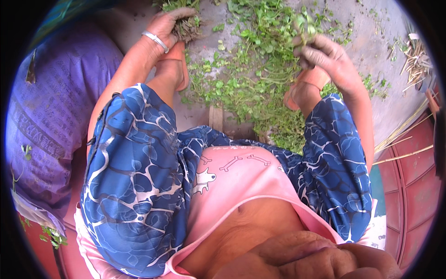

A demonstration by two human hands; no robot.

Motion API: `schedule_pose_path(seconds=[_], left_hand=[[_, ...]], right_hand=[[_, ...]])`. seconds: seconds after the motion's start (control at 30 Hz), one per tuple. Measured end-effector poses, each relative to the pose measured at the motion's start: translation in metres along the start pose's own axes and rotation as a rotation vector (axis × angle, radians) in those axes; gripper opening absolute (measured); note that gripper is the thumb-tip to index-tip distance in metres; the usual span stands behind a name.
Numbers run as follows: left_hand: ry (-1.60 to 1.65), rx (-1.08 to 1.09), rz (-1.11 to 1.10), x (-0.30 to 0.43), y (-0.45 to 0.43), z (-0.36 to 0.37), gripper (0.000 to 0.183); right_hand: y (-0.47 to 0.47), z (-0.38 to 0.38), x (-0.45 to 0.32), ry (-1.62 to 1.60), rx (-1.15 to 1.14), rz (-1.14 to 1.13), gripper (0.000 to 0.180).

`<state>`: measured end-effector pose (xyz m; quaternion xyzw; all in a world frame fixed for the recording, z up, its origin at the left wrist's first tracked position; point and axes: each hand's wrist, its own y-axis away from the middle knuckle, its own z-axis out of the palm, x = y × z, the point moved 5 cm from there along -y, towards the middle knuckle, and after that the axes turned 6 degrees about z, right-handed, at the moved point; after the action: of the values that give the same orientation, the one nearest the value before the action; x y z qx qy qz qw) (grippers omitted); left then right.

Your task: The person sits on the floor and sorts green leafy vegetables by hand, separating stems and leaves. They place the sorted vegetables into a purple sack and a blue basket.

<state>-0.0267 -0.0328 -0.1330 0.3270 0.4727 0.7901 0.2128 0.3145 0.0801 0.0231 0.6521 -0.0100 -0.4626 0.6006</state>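
My left hand (167, 28), with a silver bangle at the wrist, is closed around a bunch of leafy greens, its muddy roots (188, 28) showing beside the fingers above my orange slipper (183, 66). On the other side, my right hand (320, 52) pinches a small green sprig (307, 29) between thumb and fingers, which look soiled. Between the two hands, loose leafy greens (258, 59) lie scattered and heaped over the grey floor, reaching down between my feet.
A full purple woven sack (66, 87) bearing writing stands at the left. Dry stalks (416, 59) lie at the right, near dark red panels (407, 150). A wooden piece (216, 118) is below the greens. My orange slippers rest beside the heap.
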Motion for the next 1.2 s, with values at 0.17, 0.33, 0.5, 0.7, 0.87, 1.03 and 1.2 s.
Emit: schedule_pose_path(seconds=[0.17, 0.33, 0.5, 0.7, 0.87, 1.03, 1.2], left_hand=[[-0.034, 0.003, 0.09, 0.008, 0.009, 0.016, 0.02], [-0.074, -0.001, 0.099, 0.014, 0.013, 0.021, 0.019], [-0.074, -0.043, 0.06, 0.013, 0.011, 0.021, 0.019], [-0.037, -0.095, 0.084, 0.008, 0.005, 0.009, 0.018], [-0.05, -0.114, 0.106, 0.012, 0.004, 0.013, 0.02], [-0.031, -0.169, 0.02, 0.008, -0.003, 0.011, 0.018], [0.035, -0.07, -0.018, 0.001, 0.012, 0.0, 0.006]], right_hand=[[-0.023, 0.0, -0.012, 1.061, 0.282, -0.183, 0.057], [-0.072, 0.024, -0.022, 1.474, 0.414, -0.432, 0.071], [-0.095, 0.013, 0.019, 1.575, 0.295, -0.252, 0.06], [-0.049, -0.058, 0.007, 0.931, 0.574, -0.305, 0.05], [-0.075, -0.099, -0.023, 1.15, 0.676, -0.325, 0.069], [-0.088, -0.06, -0.056, 1.248, 0.588, -0.18, 0.088], [-0.088, -0.023, 0.004, 1.472, 0.407, -0.233, 0.094]])
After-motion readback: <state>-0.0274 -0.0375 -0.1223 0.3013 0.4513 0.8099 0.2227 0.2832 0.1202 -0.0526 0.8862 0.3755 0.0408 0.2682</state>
